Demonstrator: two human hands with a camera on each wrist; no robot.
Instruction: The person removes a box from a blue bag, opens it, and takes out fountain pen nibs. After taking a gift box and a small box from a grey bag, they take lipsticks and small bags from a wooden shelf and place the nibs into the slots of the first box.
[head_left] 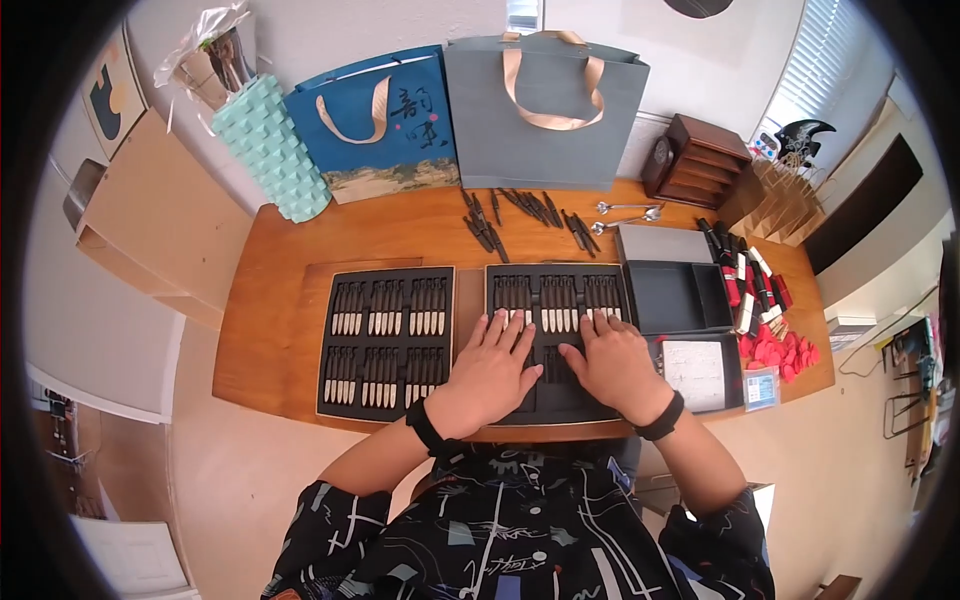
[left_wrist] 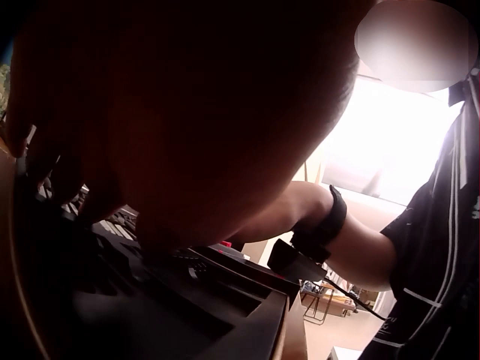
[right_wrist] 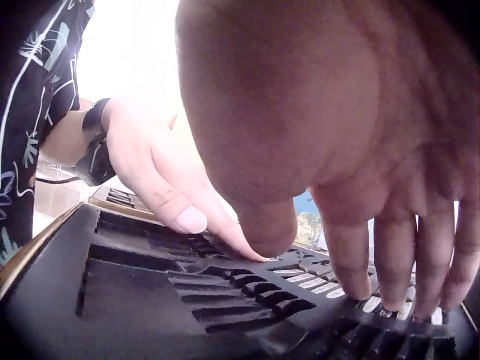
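Two black slotted trays lie side by side near the table's front edge. The left tray has two rows of slim dark sticks with pale ends. In the right tray, similar sticks fill the back row, while bare slots show in front in the right wrist view. My left hand lies palm down over the right tray, its extended fingers on the pale ends at the left. My right hand presses straight fingertips on the pale ends at the right. Neither hand grips anything. The left palm is mostly dark in its wrist view.
Loose dark pieces and metal spoons lie behind the trays. A grey box, a white card, red petals and small tubes are at right. Blue and grey bags stand behind, beside a mint vase.
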